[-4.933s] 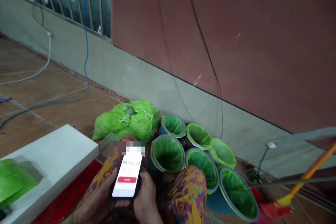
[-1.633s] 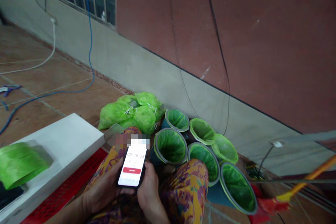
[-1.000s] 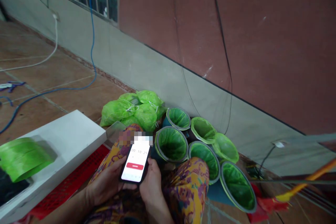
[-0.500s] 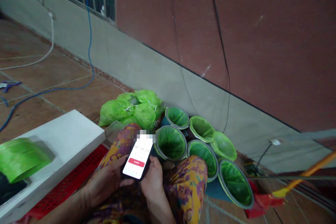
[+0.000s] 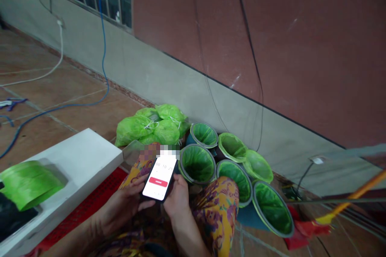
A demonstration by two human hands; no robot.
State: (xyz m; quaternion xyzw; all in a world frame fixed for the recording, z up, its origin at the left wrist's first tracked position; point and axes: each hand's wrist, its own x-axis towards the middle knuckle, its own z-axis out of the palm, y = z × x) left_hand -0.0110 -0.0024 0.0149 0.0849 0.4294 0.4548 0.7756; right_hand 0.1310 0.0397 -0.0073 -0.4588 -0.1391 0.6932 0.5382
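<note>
A dark-edged smartphone (image 5: 159, 180) with a lit white screen, a timer reading and a red button is held between both hands above my lap. My left hand (image 5: 129, 200) grips its left edge, fingers partly behind it. Around the lower right edge my right hand (image 5: 177, 196) is closed, with some fingertips hidden. My knees in patterned yellow trousers (image 5: 224, 204) lie on either side. Just beyond the phone stand several bins with green liners (image 5: 197, 164). Tied green bags (image 5: 153, 124) are heaped to their left.
A white board (image 5: 90, 148) at the left bears a roll of green bags (image 5: 31, 182) and a black item, above a red basket (image 5: 90, 192). A red broom (image 5: 312, 227) with an orange handle leans at right. A blue cable (image 5: 63, 105) crosses the tiled floor to the wall.
Both hands still hold the phone, which sits slightly higher in the picture. The view has shifted slightly, and nothing has been let go or taken up.
</note>
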